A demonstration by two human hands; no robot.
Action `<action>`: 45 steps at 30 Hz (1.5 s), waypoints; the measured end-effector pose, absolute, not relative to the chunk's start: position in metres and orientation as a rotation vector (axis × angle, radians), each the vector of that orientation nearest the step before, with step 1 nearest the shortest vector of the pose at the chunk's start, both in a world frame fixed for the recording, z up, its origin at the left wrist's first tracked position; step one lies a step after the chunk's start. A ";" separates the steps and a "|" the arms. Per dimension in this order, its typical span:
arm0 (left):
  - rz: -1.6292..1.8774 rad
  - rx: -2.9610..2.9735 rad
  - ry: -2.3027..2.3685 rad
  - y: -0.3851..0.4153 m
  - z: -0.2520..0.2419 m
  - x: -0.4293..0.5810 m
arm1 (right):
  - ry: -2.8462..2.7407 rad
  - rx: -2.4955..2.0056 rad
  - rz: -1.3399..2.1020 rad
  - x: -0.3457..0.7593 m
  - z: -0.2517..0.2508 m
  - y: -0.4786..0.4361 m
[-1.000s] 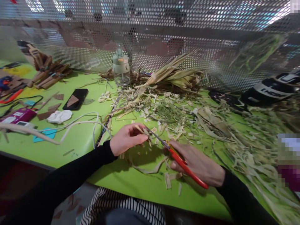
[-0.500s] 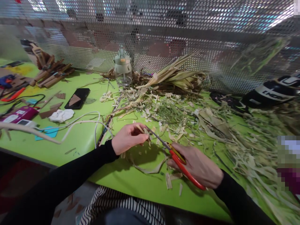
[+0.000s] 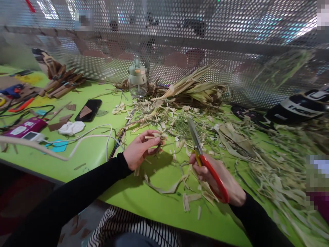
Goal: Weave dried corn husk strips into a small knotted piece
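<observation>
Red-handled scissors (image 3: 212, 175) with a yellow inner grip are wrapped in my right hand (image 3: 221, 176), their blades pointing up and away over the table. My left hand (image 3: 141, 149) pinches a small bundle of pale dry husk strips (image 3: 157, 138) between thumb and fingers; part of it is hidden by the fingers. The scissors and the bundle are apart. Below my hands a curled husk strip (image 3: 164, 188) lies on the green table (image 3: 144, 202), with short cut pieces (image 3: 187, 202) near it.
Beyond my hands spread shredded husk scraps (image 3: 180, 120) and a pile of dried corn husks (image 3: 192, 87). A clear bottle (image 3: 137, 80) stands by the perforated metal screen (image 3: 102, 65). Left lie a phone (image 3: 88, 109), white cable (image 3: 89, 135) and cardboard rolls (image 3: 61, 82). A black bottle (image 3: 295, 108) lies right.
My right hand has drawn the scissors away from the husk bundle and turned their blades more upright. My left hand still holds the bundle, now turned slightly.
</observation>
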State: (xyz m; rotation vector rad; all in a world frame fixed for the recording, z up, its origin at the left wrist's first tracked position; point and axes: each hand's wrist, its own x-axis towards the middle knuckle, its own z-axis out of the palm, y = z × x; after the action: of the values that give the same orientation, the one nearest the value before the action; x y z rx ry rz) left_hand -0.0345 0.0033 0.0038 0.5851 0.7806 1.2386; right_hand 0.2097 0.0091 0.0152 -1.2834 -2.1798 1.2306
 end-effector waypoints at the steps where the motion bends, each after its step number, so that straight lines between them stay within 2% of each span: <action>1: 1.252 0.573 0.784 0.004 0.003 -0.034 | -2.148 -1.270 1.254 0.208 0.015 0.007; 7: 1.319 0.540 0.748 0.006 0.001 -0.032 | -2.177 -1.151 1.340 0.199 0.017 -0.003; 15: 1.318 0.703 0.805 0.002 0.002 -0.030 | -2.303 -1.208 1.170 0.194 0.018 -0.006; 22: 1.289 0.904 0.858 -0.001 0.001 -0.032 | -2.411 -1.364 0.762 0.196 0.023 -0.005; 27: 1.285 0.701 0.778 -0.001 0.003 -0.032 | -2.333 -1.439 0.641 0.200 0.022 0.004; 32: 1.266 0.612 0.747 -0.001 0.008 -0.035 | -2.399 -1.787 0.459 0.205 0.021 0.010; 35: 1.239 0.619 0.718 -0.002 0.009 -0.033 | -2.540 -1.655 0.332 0.209 0.028 0.008; 38: 1.211 0.607 0.722 -0.003 0.006 -0.028 | -2.451 -1.473 0.162 0.199 0.038 0.003; 41: 1.172 0.626 0.745 -0.005 0.002 -0.023 | -2.402 -1.283 0.392 0.175 0.042 0.001; 45: 1.120 0.696 0.756 -0.007 -0.003 -0.021 | -2.359 -1.135 0.361 0.152 0.035 0.002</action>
State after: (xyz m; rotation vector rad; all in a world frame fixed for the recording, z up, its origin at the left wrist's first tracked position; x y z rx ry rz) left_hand -0.0207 -0.0073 -0.0029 0.6962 0.7560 1.1203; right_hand 0.1523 0.0020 0.0354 -1.1352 -2.3588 0.3611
